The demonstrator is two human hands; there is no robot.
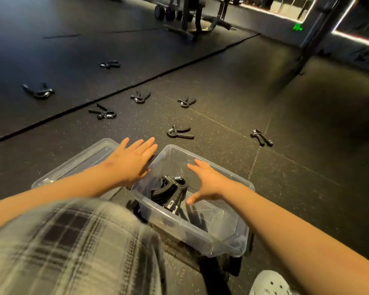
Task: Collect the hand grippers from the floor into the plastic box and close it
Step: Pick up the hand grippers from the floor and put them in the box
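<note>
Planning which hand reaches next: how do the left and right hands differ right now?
The left hand is stretched flat, fingers together, over the box's left rim; the right hand hangs over the box's inside, fingers spread and thumb dropped. The left reaches farther forward than the right. Both are open and empty.

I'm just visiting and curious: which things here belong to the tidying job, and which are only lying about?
Part of the job:
- plastic box, some grippers already inside
- lid beside it
- seven hand grippers on the floor
- left hand and right hand, both empty

Just lying about:
- weight rack
- grey shoe
</note>
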